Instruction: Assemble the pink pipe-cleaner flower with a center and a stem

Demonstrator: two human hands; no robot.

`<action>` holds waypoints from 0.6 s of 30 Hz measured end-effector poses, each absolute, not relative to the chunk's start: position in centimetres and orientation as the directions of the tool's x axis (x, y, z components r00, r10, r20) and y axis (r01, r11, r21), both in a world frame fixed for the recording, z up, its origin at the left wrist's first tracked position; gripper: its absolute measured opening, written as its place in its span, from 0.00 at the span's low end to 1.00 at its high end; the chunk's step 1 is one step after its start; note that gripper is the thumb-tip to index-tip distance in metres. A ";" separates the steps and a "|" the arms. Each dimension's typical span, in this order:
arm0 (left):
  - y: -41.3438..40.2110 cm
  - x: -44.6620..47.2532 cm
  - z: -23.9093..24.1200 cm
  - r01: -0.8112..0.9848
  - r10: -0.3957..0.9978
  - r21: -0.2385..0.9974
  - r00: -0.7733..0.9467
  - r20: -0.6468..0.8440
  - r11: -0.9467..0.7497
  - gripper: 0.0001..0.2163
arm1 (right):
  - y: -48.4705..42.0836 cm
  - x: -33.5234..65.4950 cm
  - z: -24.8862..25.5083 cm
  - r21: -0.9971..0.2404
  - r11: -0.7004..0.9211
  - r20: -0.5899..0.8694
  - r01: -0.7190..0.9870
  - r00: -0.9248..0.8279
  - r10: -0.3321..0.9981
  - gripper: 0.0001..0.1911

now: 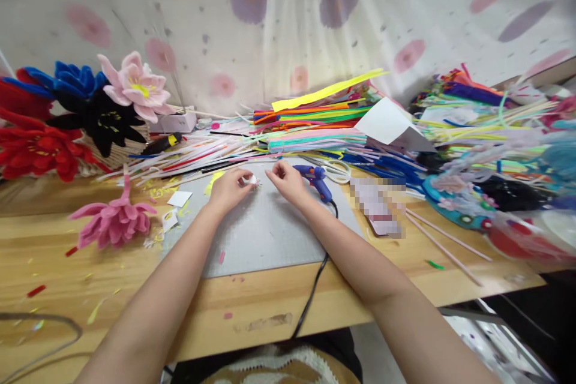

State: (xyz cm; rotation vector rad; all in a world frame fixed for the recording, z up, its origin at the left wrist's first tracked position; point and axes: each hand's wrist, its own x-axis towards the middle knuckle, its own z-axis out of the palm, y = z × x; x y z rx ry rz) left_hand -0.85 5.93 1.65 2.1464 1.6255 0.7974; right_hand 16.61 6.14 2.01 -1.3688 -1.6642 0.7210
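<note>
Nearest, a patterned brown and cream garment (274, 366) shows below the front edge of a pale wooden worktop (220, 303), and a thin black cable (310, 300) crosses that edge. Farther in lies a flat grey rectangular board (270, 246), a small pink scrap (222, 257) on its near part. To its left, a fuzzy dusky-pink flower with many petals (110, 222) rests on the wood, its stem upward. Over the board's far half, the left hand (229, 188) pinches a small white piece (253, 180) between thumb and fingers; the piece is too small to make out clearly. Just right of it, apart, the right hand (287, 182) has its fingers curled, thumb and fingertip close; whether they grip anything I cannot tell. A square white paper piece (180, 198) lies left of the left hand, and a bright yellow piece (215, 181) is just beside that hand. A blue glue gun (315, 175) lies just beyond the right hand, near white-handled scissors (338, 171). Behind stretch bundles of many-coloured fuzzy stems (315, 132), a white folded sheet (384, 123) on their right; at far left stand fuzzy red, blue, black and pale-pink flowers (137, 87). Farthest hangs a whitish curtain with pink and purple blooms (288, 30).
</note>
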 end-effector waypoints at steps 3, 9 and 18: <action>5.9 -0.8 1.3 0.740 0.961 0.623 0.116 0.253 -0.253 0.12 | 7.4 15.9 0.9 -0.880 0.221 0.257 0.421 0.030 0.966 0.12; 5.8 -0.3 0.7 0.769 0.957 0.596 0.071 0.282 -0.233 0.12 | 8.0 16.8 -0.8 -0.928 0.116 0.154 0.355 0.082 0.985 0.12; 6.2 0.1 1.3 0.829 0.950 0.507 0.086 0.300 -0.235 0.10 | 7.8 16.8 -0.6 -0.901 0.243 0.238 0.359 -0.059 0.969 0.06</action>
